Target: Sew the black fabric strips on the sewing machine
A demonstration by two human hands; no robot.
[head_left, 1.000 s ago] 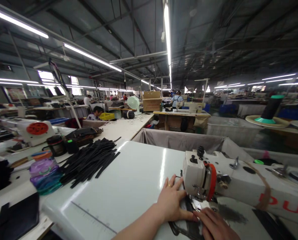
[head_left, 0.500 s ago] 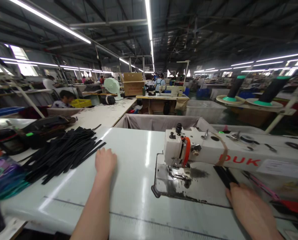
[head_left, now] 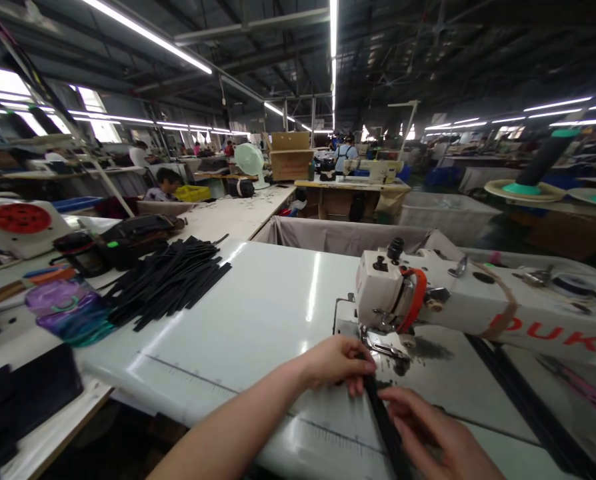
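Observation:
A narrow black fabric strip (head_left: 382,420) runs from beside the sewing machine's needle area down toward the table's front edge. My left hand (head_left: 345,363) pinches its upper end, just left of the metal presser foot (head_left: 385,345). Lower down, my right hand (head_left: 428,427) has its thumb and fingers closed on the same strip. The white sewing machine (head_left: 383,283), with its orange lever guard, stands directly beyond both hands. More black strips (head_left: 523,400) lie under the machine arm at the right. A loose pile of black strips (head_left: 173,277) rests on the table's left side.
A purple and teal pouch (head_left: 61,303) and a dark cup (head_left: 83,253) sit left of the pile. Pink-handled scissors (head_left: 585,387) lie at the right. A cloth-lined bin (head_left: 343,237) stands behind the table. Ruler marks (head_left: 193,377) run along the front.
My left hand has moved right from the pile's edge to the needle area, with a strip in it. My right hand has left the strips under the machine arm and joined it.

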